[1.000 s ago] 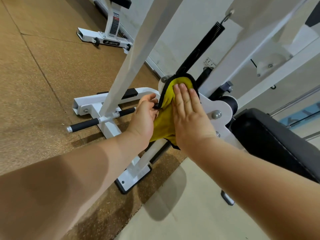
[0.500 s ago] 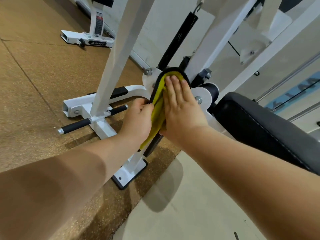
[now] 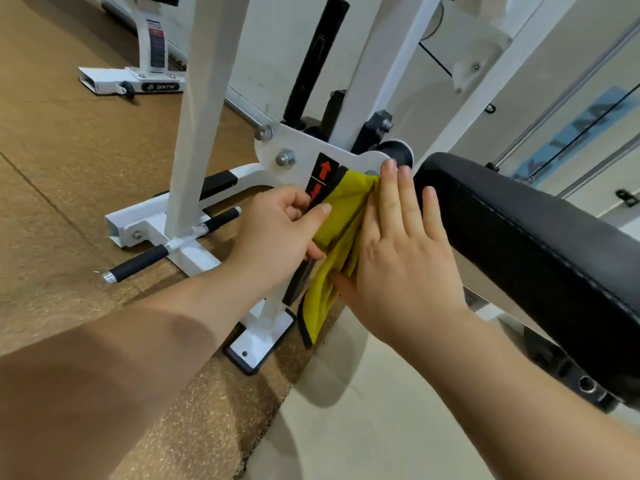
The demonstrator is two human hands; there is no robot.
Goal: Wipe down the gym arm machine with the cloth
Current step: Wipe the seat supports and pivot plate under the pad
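Cloth [image 3: 341,216] on machine plate [image 3: 301,143] — left hand [image 3: 273,233], pinch grip at its edge; right hand [image 3: 398,258] flat.

The yellow cloth [image 3: 341,216], pressed by the flat right hand [image 3: 401,251], now sits lower on the white plate [image 3: 298,143], off its rounded top. A bolt [image 3: 284,157] and a red-arrow label [image 3: 322,178] are uncovered. The left hand [image 3: 277,233] has followed, pinching the cloth's edge.

Bright, even indoor light in a wide-angle view.
Soft shadows fall on the pale floor [image 3: 346,427] and across the left forearm [image 3: 121,375]; the black pad [image 3: 519,244] carries faint sheen; the white posts [image 3: 204,98] bow toward the edges; fine detail is slightly soft.
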